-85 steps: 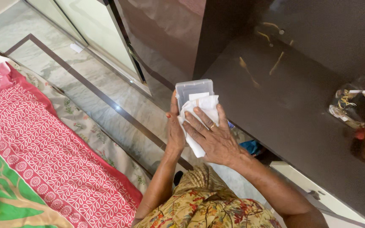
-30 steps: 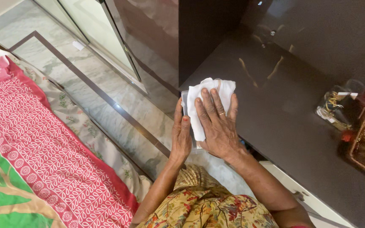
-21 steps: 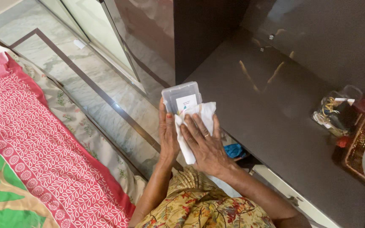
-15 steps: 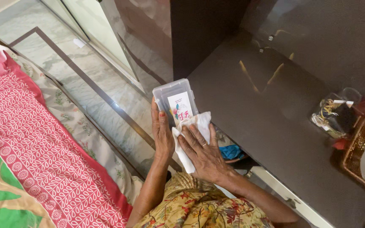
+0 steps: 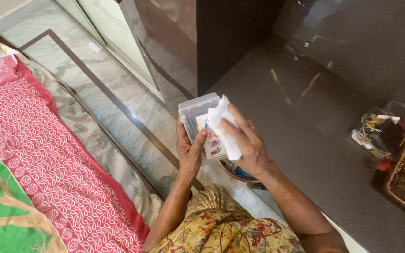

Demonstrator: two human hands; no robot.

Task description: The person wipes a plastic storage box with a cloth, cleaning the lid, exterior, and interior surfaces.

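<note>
The left hand (image 5: 189, 149) cups a clear box (image 5: 198, 112) from below, thumb on its lid. The right hand (image 5: 245, 140) pinches a white cloth (image 5: 222, 122) against the box's right edge, above the floor beside a dark bench (image 5: 315, 126). A patterned bed (image 5: 29, 154) lies left.

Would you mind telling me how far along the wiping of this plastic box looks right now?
Mid-wipe, it seems. The left hand holds the clear box by its lower end. The right hand grips a white cloth against the box's right edge. The lid's left part and its label show uncovered. How clean the box is cannot be judged.
</note>
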